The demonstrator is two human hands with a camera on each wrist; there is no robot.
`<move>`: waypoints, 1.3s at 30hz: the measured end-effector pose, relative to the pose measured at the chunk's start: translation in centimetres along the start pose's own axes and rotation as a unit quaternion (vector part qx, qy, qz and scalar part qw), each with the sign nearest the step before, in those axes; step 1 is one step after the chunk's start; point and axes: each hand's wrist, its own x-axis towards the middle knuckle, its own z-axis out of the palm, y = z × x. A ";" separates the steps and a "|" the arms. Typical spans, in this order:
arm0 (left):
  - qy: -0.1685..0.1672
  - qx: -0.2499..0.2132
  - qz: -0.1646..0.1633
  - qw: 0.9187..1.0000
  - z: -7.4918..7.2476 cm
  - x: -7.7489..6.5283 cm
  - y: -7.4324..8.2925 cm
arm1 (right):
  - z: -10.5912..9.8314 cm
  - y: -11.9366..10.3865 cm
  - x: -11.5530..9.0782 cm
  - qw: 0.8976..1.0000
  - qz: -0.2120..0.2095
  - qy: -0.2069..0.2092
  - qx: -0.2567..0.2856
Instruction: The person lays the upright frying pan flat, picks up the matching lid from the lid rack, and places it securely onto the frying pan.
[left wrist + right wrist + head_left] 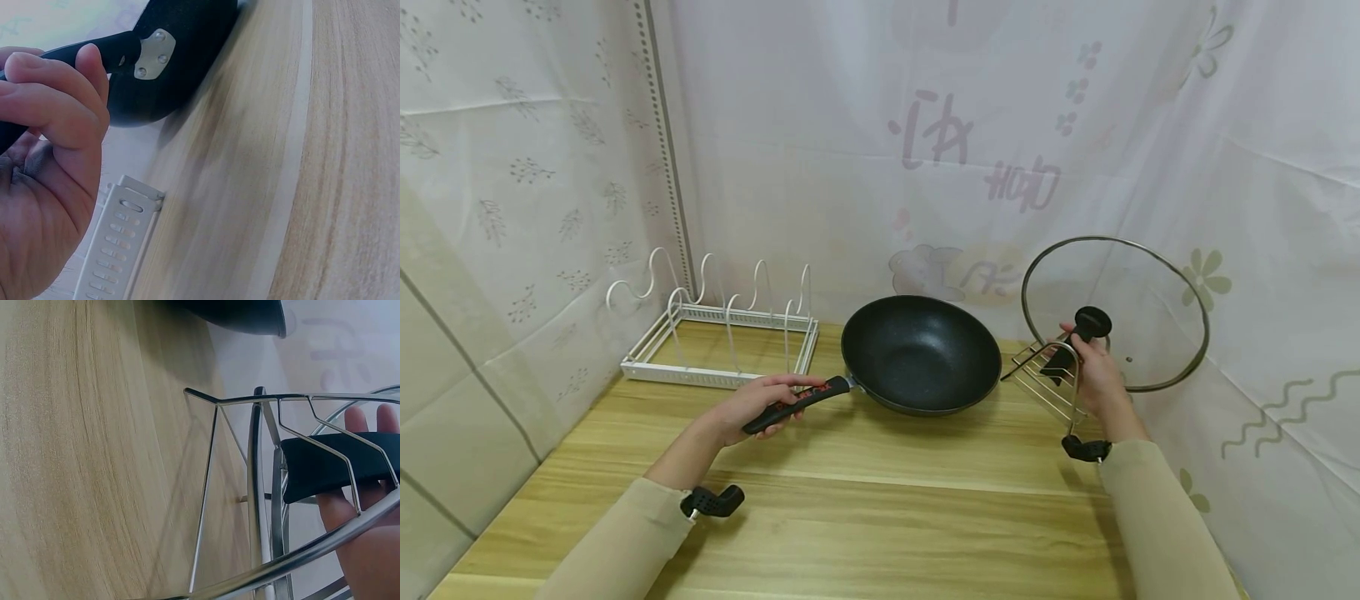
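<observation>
The left hand [767, 408] covers part of the handle [816, 393] of the black pan [921, 354], and the red letters there are too small to read. In the left wrist view, the pan runs off the top and its handle off the left side. Left of the pan, the white rack [685, 374] has a corner tucked behind that hand. Right of the pan, the right hand [1101, 375] and the black grip [312, 474] get cut off in the right wrist view, where the glass lid [1150, 317] shows just some rim. Nearer than the pan, both sleeves [625, 533] run off the bottom.
</observation>
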 end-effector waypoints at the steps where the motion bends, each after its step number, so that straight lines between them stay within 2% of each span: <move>1: 0.000 0.001 0.000 1.000 0.0 0.0 0.0 | 0.0 0.0 0.0 1.000 0.000 0.001 0.002; 10: -0.005 0.004 0.002 1.000 0.0 -0.1 -0.1 | 0.1 -0.1 -0.1 0.999 0.013 0.030 0.031; 18: -0.004 0.005 0.001 1.000 0.0 -0.1 0.0 | 0.2 -0.1 -0.2 0.998 0.007 0.053 0.029; 23: -0.005 0.010 0.001 1.000 0.0 0.0 0.1 | 0.1 -0.1 0.0 0.998 -0.026 0.042 0.033; 27: 0.001 0.012 -0.002 1.000 0.0 0.0 0.0 | 0.0 -0.6 0.1 0.998 -0.056 0.039 0.011; 39: -0.002 0.014 0.002 1.000 0.1 0.0 0.1 | 0.2 -2.0 0.0 0.997 -0.068 0.026 -0.003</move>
